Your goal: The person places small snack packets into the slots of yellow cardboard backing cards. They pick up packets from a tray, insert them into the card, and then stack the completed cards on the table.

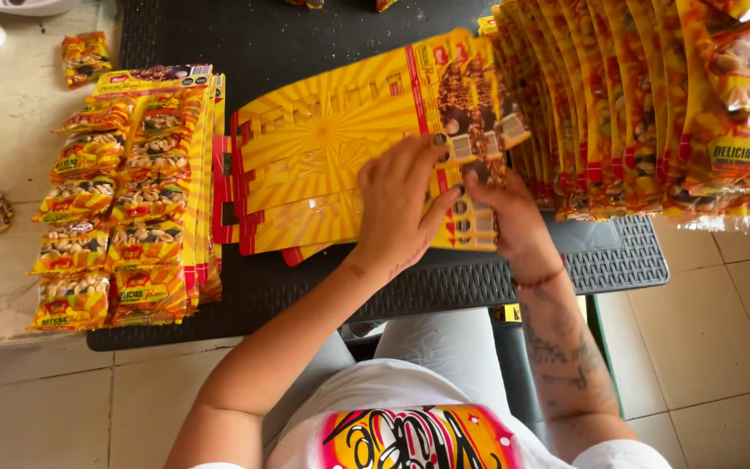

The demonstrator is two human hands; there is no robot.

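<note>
A flat yellow and red cardboard display card (332, 165) lies on the black plastic table (305, 287) in front of me. My left hand (399, 204) rests palm down on the card's right part, fingers spread. My right hand (505, 213) pinches the card's right edge, next to a row of yellow snack packets (618, 104) that overlap one another. More cards lie stacked under the top one, their red edges showing at the left.
At the left a finished card (128, 195) carries two columns of peanut packets. Loose packets (86, 56) lie on the beige surface further left. The table's front edge is near my lap; tiled floor (722, 330) lies to the right.
</note>
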